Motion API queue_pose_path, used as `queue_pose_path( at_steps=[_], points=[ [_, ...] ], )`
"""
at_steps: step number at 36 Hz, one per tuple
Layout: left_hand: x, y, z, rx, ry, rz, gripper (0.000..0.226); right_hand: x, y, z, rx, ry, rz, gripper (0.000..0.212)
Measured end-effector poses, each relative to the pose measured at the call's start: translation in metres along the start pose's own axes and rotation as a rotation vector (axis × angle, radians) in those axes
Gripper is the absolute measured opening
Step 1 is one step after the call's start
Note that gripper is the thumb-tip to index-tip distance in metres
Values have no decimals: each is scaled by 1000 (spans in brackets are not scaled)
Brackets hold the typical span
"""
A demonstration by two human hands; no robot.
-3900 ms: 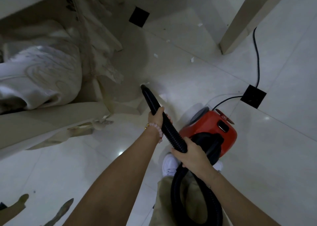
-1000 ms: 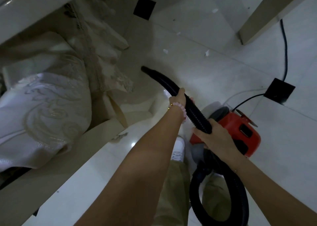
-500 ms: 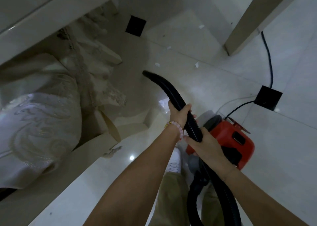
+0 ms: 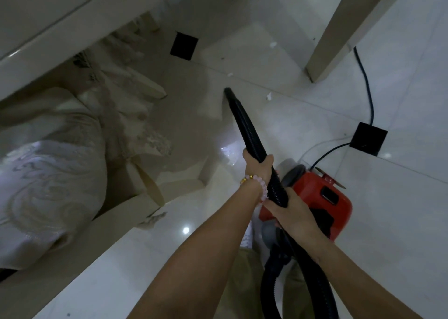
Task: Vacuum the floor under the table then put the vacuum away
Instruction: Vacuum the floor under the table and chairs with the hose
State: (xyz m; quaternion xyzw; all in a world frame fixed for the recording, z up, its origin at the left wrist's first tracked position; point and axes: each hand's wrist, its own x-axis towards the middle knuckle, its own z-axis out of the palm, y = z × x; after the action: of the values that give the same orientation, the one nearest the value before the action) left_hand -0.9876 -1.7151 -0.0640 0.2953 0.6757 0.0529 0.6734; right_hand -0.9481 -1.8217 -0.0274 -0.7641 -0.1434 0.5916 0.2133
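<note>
A black ribbed vacuum hose (image 4: 244, 124) points away from me, its open tip low over the pale tiled floor (image 4: 278, 129) under the table. My left hand (image 4: 258, 167), with a bead bracelet at the wrist, grips the hose ahead. Just behind it my right hand (image 4: 294, 215) grips the same hose. The red vacuum body (image 4: 322, 195) sits on the floor right of my hands, the hose looping back down past my legs. Small white scraps (image 4: 268, 96) lie on the tiles beyond the tip.
A table edge (image 4: 48, 35) runs along the top left, and a table leg (image 4: 339, 30) stands at top right. An upholstered chair (image 4: 48, 173) with carved legs fills the left. A black power cord (image 4: 366, 88) crosses the floor at right. Dark square tile insets (image 4: 183, 45) dot the floor.
The hose tip has swung from left to further forward over the tiles. My hands have come close together on the hose, and my view has shifted slightly.
</note>
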Motion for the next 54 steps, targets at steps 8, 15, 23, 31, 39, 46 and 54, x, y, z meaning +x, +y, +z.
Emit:
queue_pose_path(
  at_steps=[8,15,23,31,39,46,54],
  points=[
    [13,4,-4,10,-39,40,38,8,-3,7,57,-4,-21,30],
    [29,22,-10,-11,-7,64,30,22,-23,2,154,-93,-25,25],
    [47,41,-16,42,18,70,44,42,-35,6,195,-143,-90,11],
    [73,70,-22,39,73,61,43,69,-58,13,100,-89,-148,23],
    [90,92,-25,58,117,83,16,82,-78,10,81,-78,-205,33],
    [82,77,-23,98,223,5,13,72,-73,6,11,-96,-167,34],
    [53,40,-21,78,126,-98,42,37,-42,12,14,-91,-124,31]
  ],
)
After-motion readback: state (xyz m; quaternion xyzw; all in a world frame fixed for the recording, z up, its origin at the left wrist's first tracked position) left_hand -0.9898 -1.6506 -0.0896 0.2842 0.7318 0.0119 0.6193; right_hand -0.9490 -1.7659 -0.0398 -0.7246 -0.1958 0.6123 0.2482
